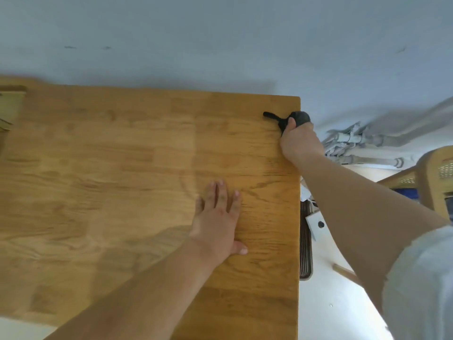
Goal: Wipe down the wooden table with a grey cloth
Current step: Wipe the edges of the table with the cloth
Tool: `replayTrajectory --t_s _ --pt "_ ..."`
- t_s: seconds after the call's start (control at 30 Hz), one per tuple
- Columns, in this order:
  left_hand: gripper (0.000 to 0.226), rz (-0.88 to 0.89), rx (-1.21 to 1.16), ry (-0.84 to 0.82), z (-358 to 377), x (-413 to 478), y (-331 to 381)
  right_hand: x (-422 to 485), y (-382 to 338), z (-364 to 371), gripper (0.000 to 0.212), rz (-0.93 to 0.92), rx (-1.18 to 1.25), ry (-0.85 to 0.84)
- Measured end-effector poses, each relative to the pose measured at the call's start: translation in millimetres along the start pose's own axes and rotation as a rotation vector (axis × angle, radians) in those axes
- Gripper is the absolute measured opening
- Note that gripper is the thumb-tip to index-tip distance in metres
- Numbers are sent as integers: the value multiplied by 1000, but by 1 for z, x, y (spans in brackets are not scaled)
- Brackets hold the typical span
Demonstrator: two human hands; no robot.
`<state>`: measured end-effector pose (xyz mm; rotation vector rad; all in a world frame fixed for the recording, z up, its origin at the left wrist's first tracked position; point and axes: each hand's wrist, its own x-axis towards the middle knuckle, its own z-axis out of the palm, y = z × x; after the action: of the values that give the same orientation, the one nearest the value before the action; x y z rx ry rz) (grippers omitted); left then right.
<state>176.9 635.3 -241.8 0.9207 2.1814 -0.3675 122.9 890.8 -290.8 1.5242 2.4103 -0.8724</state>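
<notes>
The wooden table (117,168) fills the left and middle of the head view, its right edge running down the frame. My right hand (300,141) is at the table's far right corner, shut on a bunched dark grey cloth (297,118); a thin dark tail of the cloth lies on the wood to the left of the hand. My left hand (218,222) rests flat on the tabletop nearer to me, palm down, fingers close together and pointing away, holding nothing.
A pale wall (220,40) rises behind the table. Right of the table edge are grey pipes (355,148) along the wall, a wooden chair (431,177), a white floor and a dark ribbed grille (305,241). A wooden object (11,101) sits at the far left.
</notes>
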Motion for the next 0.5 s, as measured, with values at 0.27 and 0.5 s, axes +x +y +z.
replayTrajectory --t_s 0.27,0.5 --pt "130 -8 -4 -3 2 -4 0 -29 12 -3 64 -28 -5 -34" --pt "132 -26 -25 34 0 -8 0 -142 88 18 64 6 -4 -59"
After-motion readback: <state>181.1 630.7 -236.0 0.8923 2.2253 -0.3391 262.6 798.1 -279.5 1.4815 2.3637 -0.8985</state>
